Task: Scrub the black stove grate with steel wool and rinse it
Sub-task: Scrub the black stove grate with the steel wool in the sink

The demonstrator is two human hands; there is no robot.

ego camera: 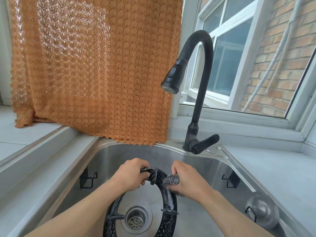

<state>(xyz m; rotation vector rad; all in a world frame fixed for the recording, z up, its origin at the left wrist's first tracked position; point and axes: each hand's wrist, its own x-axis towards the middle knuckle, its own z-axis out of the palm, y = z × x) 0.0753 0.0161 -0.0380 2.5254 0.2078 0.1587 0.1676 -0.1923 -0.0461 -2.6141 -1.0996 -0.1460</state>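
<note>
Down over the steel sink, seen from my head camera, I am gripping the top of the black stove grate with my left hand, fingers curled round its ring, holding it tilted up above the drain. Just beside it, my right hand is pinching a wad of steel wool and pressing it against the sudsy upper right rim of the grate, while the black faucet is arching over the basin behind, in front of the window and orange curtain.
</note>
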